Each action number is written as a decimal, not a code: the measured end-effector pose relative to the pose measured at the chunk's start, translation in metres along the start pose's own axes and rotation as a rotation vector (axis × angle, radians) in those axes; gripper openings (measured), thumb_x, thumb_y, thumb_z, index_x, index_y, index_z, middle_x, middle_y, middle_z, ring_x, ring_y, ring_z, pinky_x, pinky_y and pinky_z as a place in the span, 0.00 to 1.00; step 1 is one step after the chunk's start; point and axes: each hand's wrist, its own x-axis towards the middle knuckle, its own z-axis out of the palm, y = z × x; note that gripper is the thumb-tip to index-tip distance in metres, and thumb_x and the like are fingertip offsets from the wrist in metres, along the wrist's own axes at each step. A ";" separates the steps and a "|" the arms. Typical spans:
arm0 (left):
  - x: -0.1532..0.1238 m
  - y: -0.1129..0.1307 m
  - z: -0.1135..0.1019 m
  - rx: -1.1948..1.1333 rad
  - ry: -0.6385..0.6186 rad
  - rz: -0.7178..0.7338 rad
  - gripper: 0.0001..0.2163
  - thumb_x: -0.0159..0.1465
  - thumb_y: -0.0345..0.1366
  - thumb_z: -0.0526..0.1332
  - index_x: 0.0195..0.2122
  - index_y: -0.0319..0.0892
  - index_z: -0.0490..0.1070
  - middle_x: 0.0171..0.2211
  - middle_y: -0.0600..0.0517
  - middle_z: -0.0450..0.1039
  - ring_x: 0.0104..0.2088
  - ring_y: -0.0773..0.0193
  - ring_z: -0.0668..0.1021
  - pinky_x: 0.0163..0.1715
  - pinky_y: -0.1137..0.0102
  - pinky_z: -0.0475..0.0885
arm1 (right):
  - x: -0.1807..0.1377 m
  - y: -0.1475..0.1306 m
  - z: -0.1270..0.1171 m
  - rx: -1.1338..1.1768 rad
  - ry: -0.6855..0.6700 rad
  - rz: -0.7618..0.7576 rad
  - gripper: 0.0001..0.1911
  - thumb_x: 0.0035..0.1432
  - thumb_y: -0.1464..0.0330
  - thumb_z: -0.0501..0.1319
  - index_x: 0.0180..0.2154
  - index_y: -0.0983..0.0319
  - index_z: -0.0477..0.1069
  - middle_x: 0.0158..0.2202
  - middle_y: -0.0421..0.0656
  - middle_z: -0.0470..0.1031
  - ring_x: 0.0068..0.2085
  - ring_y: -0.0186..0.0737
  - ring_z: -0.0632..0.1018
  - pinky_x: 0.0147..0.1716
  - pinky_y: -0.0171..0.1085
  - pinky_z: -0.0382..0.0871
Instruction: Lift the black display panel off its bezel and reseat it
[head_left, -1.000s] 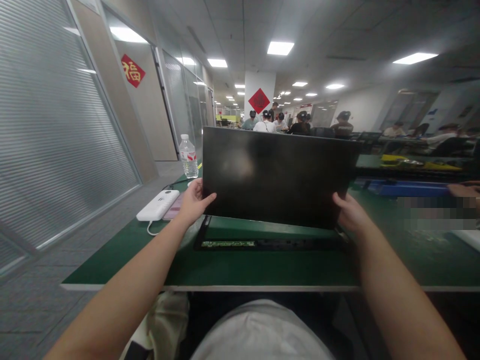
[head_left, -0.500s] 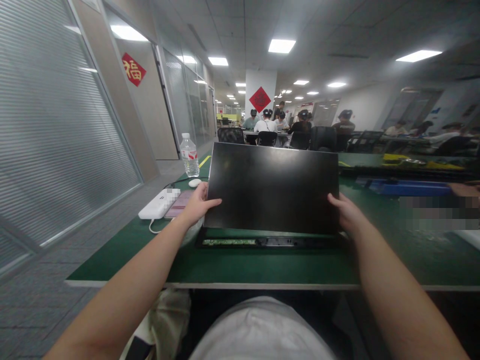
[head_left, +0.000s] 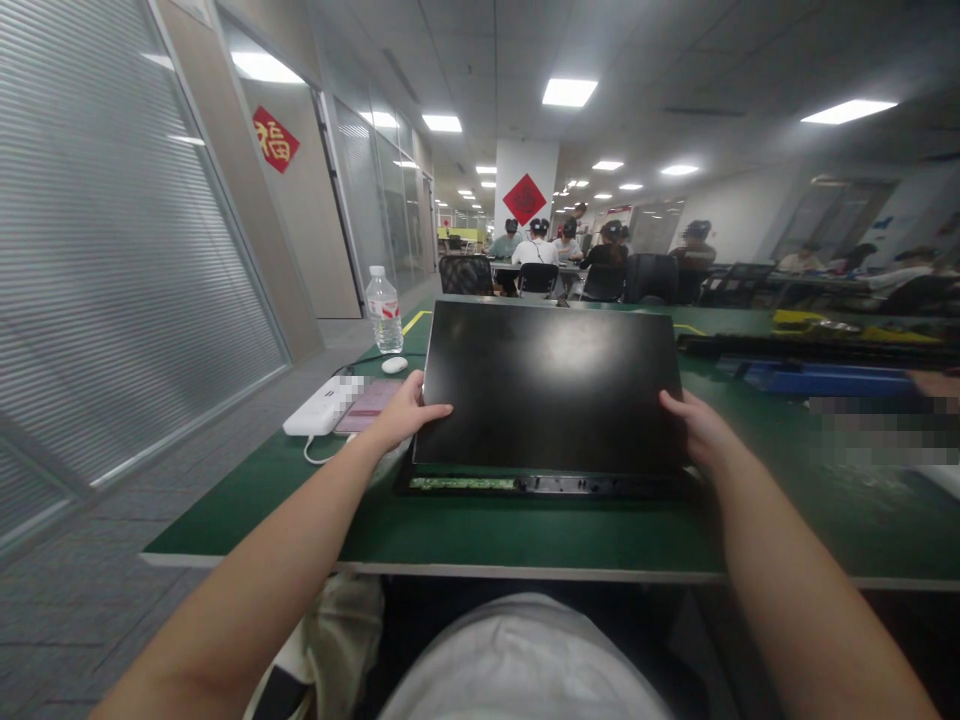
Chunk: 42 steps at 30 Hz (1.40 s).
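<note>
A flat black display panel (head_left: 551, 385) lies tilted low over the green table (head_left: 525, 535), its far edge slightly raised. My left hand (head_left: 405, 412) grips the panel's left edge, thumb on top. My right hand (head_left: 694, 428) grips the right edge the same way. Along the panel's near edge, a thin strip with a green circuit board (head_left: 461, 484) and a dark frame bar rests on the table.
Left of the panel lie a white power bank (head_left: 319, 407), a phone (head_left: 367, 405), a white mouse (head_left: 394, 365) and a water bottle (head_left: 384, 310). Blue and yellow items (head_left: 817, 378) sit at the right. Several seated people work at far tables. A glass wall runs along the left.
Both hands have lowered the panel from nearly upright to almost flat on the table, its top edge tipping away from me.
</note>
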 end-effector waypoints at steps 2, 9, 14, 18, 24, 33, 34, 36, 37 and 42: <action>0.000 -0.003 -0.001 0.008 0.008 -0.002 0.25 0.45 0.37 0.75 0.41 0.44 0.65 0.39 0.52 0.77 0.45 0.52 0.80 0.49 0.55 0.72 | 0.002 0.001 -0.002 -0.031 -0.027 0.005 0.14 0.54 0.74 0.65 0.43 0.56 0.76 0.33 0.43 0.82 0.36 0.47 0.83 0.40 0.46 0.80; 0.002 -0.010 -0.003 0.022 0.008 0.031 0.30 0.43 0.36 0.78 0.45 0.44 0.65 0.44 0.50 0.77 0.49 0.51 0.78 0.54 0.52 0.70 | 0.005 0.002 -0.006 -0.146 -0.056 0.018 0.15 0.55 0.70 0.64 0.46 0.53 0.74 0.35 0.43 0.82 0.35 0.49 0.83 0.36 0.47 0.80; 0.002 -0.010 -0.003 0.004 0.005 0.032 0.31 0.43 0.34 0.78 0.47 0.43 0.66 0.46 0.48 0.77 0.52 0.49 0.77 0.57 0.50 0.68 | 0.006 0.003 -0.007 -0.160 -0.056 0.019 0.14 0.54 0.70 0.64 0.44 0.54 0.74 0.33 0.43 0.82 0.32 0.48 0.82 0.33 0.45 0.79; 0.002 -0.010 -0.004 -0.013 0.003 0.044 0.33 0.42 0.33 0.78 0.49 0.43 0.67 0.49 0.47 0.77 0.54 0.47 0.76 0.59 0.49 0.66 | 0.006 0.003 -0.006 -0.163 -0.051 0.026 0.15 0.54 0.70 0.64 0.45 0.54 0.74 0.33 0.43 0.82 0.31 0.47 0.82 0.32 0.45 0.79; 0.003 -0.015 -0.006 0.018 0.011 0.023 0.34 0.43 0.34 0.78 0.50 0.44 0.68 0.50 0.47 0.77 0.56 0.46 0.76 0.60 0.48 0.65 | 0.003 0.001 -0.003 -0.187 -0.027 0.039 0.15 0.55 0.70 0.64 0.45 0.54 0.73 0.33 0.44 0.82 0.30 0.47 0.82 0.31 0.44 0.78; 0.008 -0.028 -0.005 0.021 -0.013 0.002 0.36 0.45 0.33 0.77 0.55 0.43 0.67 0.55 0.43 0.75 0.60 0.46 0.73 0.63 0.48 0.61 | 0.011 0.010 -0.005 -0.231 -0.020 0.062 0.11 0.55 0.68 0.64 0.42 0.56 0.73 0.30 0.43 0.81 0.26 0.45 0.79 0.25 0.40 0.74; 0.008 -0.029 -0.005 0.029 -0.014 -0.007 0.35 0.45 0.33 0.77 0.55 0.44 0.67 0.55 0.43 0.75 0.60 0.46 0.73 0.63 0.48 0.61 | 0.012 0.011 -0.005 -0.235 -0.014 0.062 0.10 0.55 0.68 0.64 0.41 0.56 0.73 0.30 0.42 0.81 0.27 0.44 0.80 0.26 0.40 0.74; 0.009 -0.031 -0.005 0.039 -0.013 -0.032 0.35 0.45 0.33 0.77 0.55 0.44 0.67 0.55 0.43 0.75 0.59 0.46 0.74 0.63 0.48 0.63 | 0.013 0.011 -0.004 -0.240 0.002 0.062 0.09 0.54 0.69 0.65 0.40 0.56 0.73 0.30 0.42 0.81 0.28 0.44 0.80 0.27 0.40 0.74; 0.009 -0.032 -0.005 0.040 -0.014 -0.048 0.35 0.45 0.33 0.77 0.55 0.44 0.67 0.55 0.43 0.75 0.59 0.46 0.74 0.62 0.48 0.64 | 0.013 0.011 -0.004 -0.242 0.010 0.062 0.09 0.54 0.69 0.65 0.39 0.57 0.74 0.31 0.43 0.81 0.29 0.44 0.80 0.27 0.39 0.74; 0.007 -0.028 -0.005 0.012 -0.048 -0.125 0.34 0.46 0.31 0.77 0.53 0.44 0.64 0.54 0.43 0.75 0.55 0.46 0.77 0.57 0.49 0.71 | 0.010 0.011 -0.002 -0.254 0.031 0.065 0.08 0.54 0.70 0.65 0.39 0.57 0.74 0.30 0.43 0.81 0.28 0.44 0.80 0.27 0.39 0.75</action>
